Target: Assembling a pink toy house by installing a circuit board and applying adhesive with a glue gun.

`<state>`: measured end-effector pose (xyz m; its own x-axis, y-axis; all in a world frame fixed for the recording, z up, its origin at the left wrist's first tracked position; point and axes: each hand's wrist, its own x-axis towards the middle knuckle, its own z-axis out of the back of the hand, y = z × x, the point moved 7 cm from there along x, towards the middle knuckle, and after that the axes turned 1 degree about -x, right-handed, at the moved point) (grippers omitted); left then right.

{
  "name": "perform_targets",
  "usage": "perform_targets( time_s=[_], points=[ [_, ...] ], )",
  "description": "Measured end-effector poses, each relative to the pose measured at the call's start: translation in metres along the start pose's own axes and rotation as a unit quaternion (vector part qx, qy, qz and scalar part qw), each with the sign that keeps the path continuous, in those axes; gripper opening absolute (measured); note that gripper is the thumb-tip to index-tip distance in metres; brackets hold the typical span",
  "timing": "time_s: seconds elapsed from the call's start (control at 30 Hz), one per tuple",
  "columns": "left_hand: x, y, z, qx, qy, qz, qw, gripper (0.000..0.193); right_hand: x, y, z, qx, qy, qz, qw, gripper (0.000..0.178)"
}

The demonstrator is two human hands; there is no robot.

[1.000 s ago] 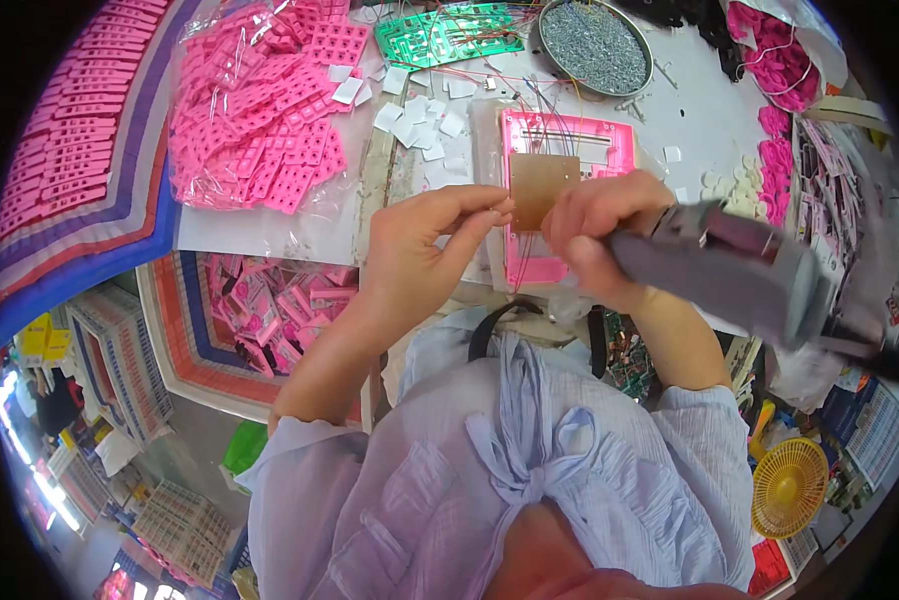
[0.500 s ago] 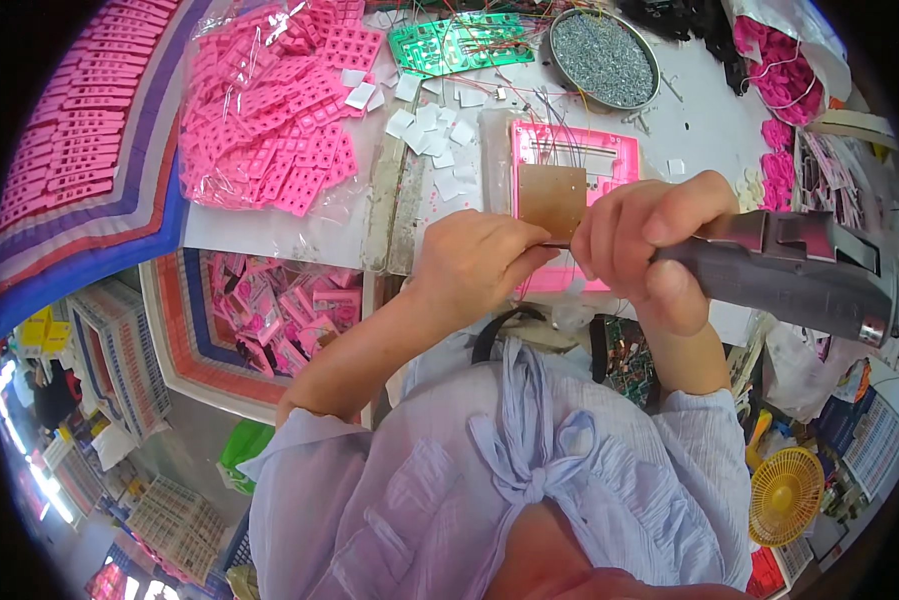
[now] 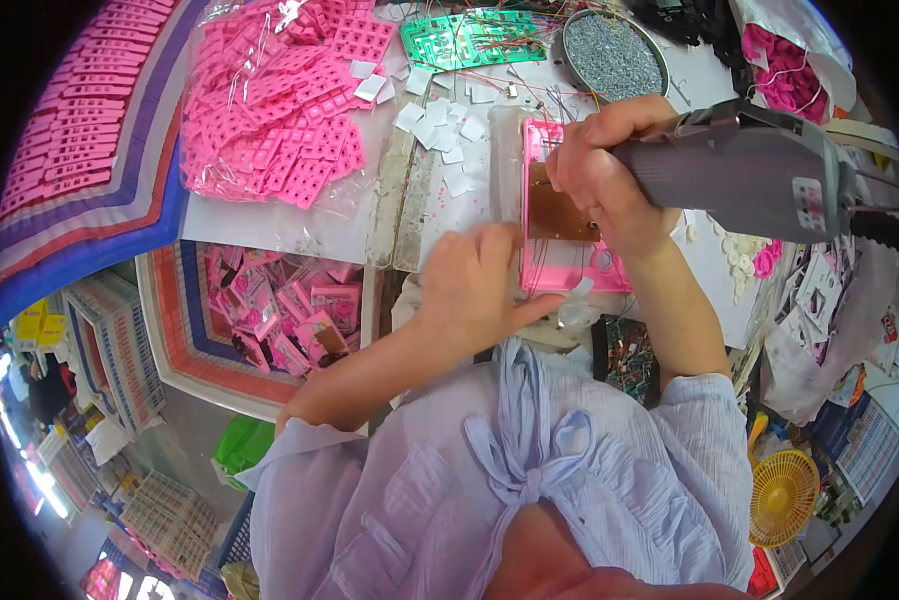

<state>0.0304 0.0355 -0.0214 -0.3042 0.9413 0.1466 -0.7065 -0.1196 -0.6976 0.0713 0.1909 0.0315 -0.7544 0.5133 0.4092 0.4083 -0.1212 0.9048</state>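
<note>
A pink plastic casing (image 3: 575,277) lies on the worktable in front of me. Inside it sits a brown circuit board (image 3: 557,216), with thin wires around it. My right hand (image 3: 609,165) is closed around a grey power screwdriver (image 3: 734,165), held sideways over the board's upper right part. The driver's tip is hidden behind my fingers. Beside the casing's left edge is my left hand (image 3: 469,285), thumb stretched out along the near side and fingers slightly bent. It appears to touch the casing edge and holds nothing I can see.
A round dish of small screws (image 3: 614,58) stands beyond the casing. Green circuit boards (image 3: 469,40) lie at the back. Left are white square pieces (image 3: 434,130) and a clear bag of pink panels (image 3: 279,110). Below sits a lined box (image 3: 184,340) of pink parts.
My left hand has moved away from the driver's tip area to the casing's left edge, its pinch opened. My right hand has raised the screwdriver farther over the board.
</note>
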Motion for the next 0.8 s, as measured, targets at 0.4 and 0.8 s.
perform_targets(
  time_s=[0.4, 0.8],
  points=[
    [-0.026, 0.011, -0.019, -0.065, 0.083, 0.051, 0.993, 0.05, -0.001, -0.001, -0.015, -0.15, 0.065, 0.017, 0.986, 0.018],
    [0.016, -0.06, -0.004, -0.001, 0.029, -0.228, 0.973, 0.036, 0.034, 0.042, 0.041, -0.014, -0.061, 0.042, 0.997, 0.045]
  ],
)
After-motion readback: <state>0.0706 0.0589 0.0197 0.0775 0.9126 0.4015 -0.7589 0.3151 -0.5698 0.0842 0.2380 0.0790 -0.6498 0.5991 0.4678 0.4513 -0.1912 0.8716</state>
